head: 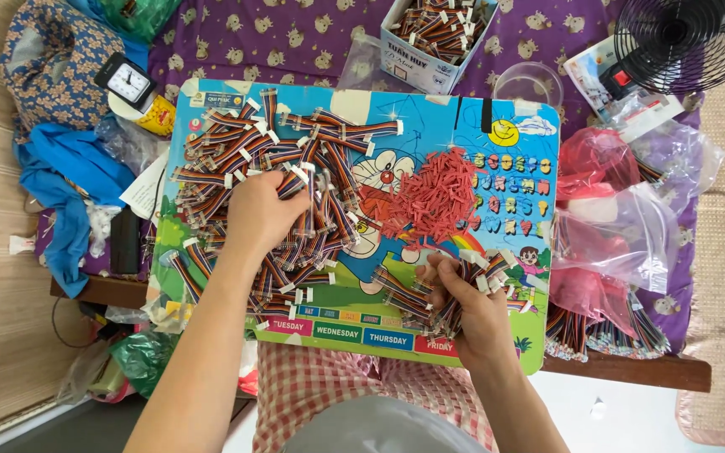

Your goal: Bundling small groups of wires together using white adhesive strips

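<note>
A colourful cartoon lap board (480,126) lies across my knees. On its left half sits a large heap of short multicoloured ribbon cables with white ends (237,159). My left hand (260,211) rests on that heap, its fingers pinching one cable at the heap's middle. A pile of small red connector pieces (430,197) lies at the board's centre. My right hand (463,304) grips a bundle of ribbon cables (413,295) at the board's lower right.
A cardboard box of cables (431,38) stands at the back. Plastic bags with red pieces and cable bundles (610,243) lie to the right. A black fan (685,38) is at the top right; a small clock (126,80) and blue cloth (65,168) are on the left.
</note>
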